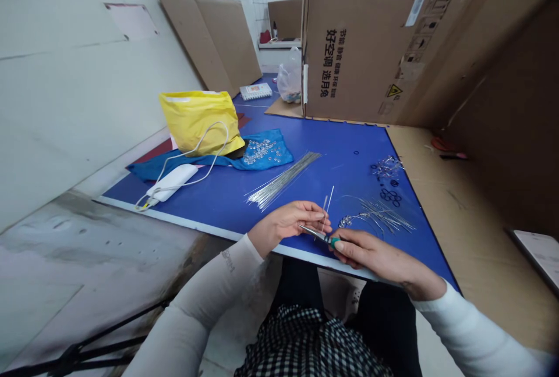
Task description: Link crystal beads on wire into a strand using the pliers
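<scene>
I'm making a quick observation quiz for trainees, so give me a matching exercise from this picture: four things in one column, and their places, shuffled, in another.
Things
1. Pliers
2. Clear beads
3. Black rings
4. White device

Places
A. Lying on the blue sheet
B. Near the front left corner of the table
C. Held in the right hand
D. Near the table's right edge

Right pairs: 1-C, 2-A, 3-D, 4-B
</scene>
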`<state>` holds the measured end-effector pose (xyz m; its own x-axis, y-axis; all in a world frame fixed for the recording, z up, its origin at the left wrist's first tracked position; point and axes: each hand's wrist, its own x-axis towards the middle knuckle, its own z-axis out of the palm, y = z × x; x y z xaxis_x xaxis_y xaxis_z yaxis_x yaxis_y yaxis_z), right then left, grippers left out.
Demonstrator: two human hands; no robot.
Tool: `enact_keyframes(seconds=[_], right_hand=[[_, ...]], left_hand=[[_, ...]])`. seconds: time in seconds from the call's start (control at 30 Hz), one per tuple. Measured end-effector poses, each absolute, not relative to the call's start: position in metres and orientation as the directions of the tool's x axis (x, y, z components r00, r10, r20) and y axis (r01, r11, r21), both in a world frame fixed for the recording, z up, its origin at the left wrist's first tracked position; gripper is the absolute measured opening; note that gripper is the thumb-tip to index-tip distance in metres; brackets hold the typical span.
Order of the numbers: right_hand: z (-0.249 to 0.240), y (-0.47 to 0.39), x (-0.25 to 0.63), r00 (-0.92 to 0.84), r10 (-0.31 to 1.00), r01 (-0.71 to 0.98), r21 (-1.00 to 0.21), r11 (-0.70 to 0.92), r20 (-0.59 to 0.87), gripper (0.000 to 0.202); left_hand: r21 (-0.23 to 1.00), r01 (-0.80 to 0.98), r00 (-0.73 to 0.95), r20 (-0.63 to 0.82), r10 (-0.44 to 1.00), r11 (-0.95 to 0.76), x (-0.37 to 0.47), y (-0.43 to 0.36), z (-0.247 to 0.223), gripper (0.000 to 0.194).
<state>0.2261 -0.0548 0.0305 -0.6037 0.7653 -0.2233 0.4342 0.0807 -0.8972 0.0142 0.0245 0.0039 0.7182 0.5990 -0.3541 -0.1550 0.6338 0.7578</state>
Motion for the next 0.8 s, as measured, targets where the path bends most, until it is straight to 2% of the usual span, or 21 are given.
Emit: enact_keyframes(seconds=[0.37,0.47,0.63,0.8], right_hand=[[0.026,-0.053,0.227,-0.627,0.748,0.436,-0.894,0.103,-0.219,0.037],[0.028,-0.054,0.230,-0.627,0.745,0.440,-0.893,0.096,-0.229,0.035],[0.032,-0.060,0.245,-0.615,0.754,0.342,-0.940,-0.007,-0.230,0.034],[0.025,-0.065,0.262,-0.482,0.856,0.148,-0.980,-0.132,-0.188,0.034]], left_hand=[[0.755,-0.132,0.695,-0.391,0.603,0.642,0.016,0.021,0.007,0.024],[0.757,-0.189,0.670,-0.367,0.645,0.626,0.017,0.022,0.004,0.024],[0.833,-0.334,0.516,-0.229,0.825,0.440,0.016,0.027,-0.008,0.026],[0.925,-0.259,0.392,-0.163,0.906,0.278,0.015,0.025,-0.022,0.026]])
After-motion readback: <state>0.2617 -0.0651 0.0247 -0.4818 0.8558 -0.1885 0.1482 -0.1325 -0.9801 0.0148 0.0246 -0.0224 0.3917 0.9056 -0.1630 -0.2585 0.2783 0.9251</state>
